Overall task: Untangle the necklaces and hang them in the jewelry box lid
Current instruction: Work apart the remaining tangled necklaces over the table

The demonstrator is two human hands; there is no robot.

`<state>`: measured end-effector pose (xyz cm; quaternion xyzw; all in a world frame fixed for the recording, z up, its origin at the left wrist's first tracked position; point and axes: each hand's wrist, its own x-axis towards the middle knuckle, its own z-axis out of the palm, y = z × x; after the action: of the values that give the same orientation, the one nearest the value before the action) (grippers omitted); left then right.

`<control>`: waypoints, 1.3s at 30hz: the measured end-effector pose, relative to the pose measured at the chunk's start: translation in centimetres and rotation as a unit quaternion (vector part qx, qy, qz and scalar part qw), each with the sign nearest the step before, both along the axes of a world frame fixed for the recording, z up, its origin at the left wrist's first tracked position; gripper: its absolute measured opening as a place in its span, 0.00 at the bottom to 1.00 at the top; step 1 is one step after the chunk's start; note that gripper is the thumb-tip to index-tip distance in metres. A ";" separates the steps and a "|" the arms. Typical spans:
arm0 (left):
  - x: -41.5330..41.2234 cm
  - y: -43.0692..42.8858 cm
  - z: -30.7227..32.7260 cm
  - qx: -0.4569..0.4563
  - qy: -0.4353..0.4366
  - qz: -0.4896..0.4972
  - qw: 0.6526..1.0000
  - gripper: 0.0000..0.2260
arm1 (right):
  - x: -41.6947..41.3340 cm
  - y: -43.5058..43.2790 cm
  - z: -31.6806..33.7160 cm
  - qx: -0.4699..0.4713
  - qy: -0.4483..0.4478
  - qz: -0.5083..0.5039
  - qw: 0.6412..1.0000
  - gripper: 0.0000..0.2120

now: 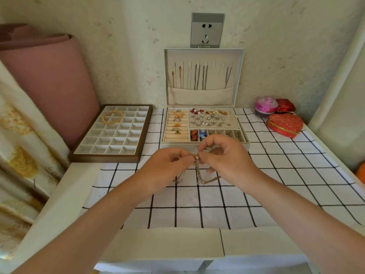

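Gold necklaces [197, 171] (tangled) pinched, dangling.

I have just the one head view: it looks forward and down over the counter [75, 186] from close in, facing the wall [128, 66]; edges bend, probably wide-angle distortion.

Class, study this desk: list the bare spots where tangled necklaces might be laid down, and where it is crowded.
Bare checked cloth lies along the near edge, and right of the jewelry box, in front of the heart box. Most cells of the left tray are empty. Crowded: the jewelry box base and back right corner.
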<state>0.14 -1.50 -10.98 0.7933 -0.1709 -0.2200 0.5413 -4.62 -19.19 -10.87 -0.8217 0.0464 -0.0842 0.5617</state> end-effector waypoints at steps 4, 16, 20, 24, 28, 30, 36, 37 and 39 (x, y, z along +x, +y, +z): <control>0.0 0.1 -0.1 -0.005 -0.040 -0.023 0.999 0.08 | -0.1 -0.1 0.4 0.013 0.034 0.017 0.999 0.07; 0.2 0.2 -0.5 -0.018 -0.044 -0.018 0.999 0.11 | -0.1 -0.6 0.6 0.164 0.130 0.069 0.975 0.07; 0.3 -0.1 -0.6 -0.001 -0.118 0.030 0.992 0.05 | -0.1 -0.3 0.8 0.195 0.114 0.045 0.973 0.07; 0.1 0.1 -0.7 -0.002 -0.209 0.076 0.975 0.06 | -0.2 -0.1 0.9 0.198 0.097 0.017 0.975 0.07; -0.4 0.2 -0.4 0.009 -0.210 0.057 0.976 0.03 | -0.3 -0.2 1.1 0.162 0.078 -0.008 0.984 0.07; -0.4 0.3 -0.5 0.023 -0.203 0.066 0.977 0.02 | -0.4 0.0 1.2 0.137 0.070 -0.011 0.988 0.07; -0.6 -0.1 -0.2 -0.015 -0.112 0.076 0.991 0.06 | -0.6 0.4 1.4 0.115 0.060 -0.009 0.991 0.07; -0.7 -0.2 -0.1 -0.017 -0.111 0.065 0.991 0.08 | -0.6 0.4 1.3 0.108 0.060 -0.005 0.992 0.07; -0.8 -0.2 0.1 -0.002 -0.125 0.044 0.991 0.08 | -0.6 0.5 1.3 0.091 0.063 0.000 0.994 0.08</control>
<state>-0.70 -1.65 -10.89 0.8205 -0.2023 -0.0944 0.5263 -5.25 -18.67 -9.61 -0.7710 0.0888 -0.0275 0.6300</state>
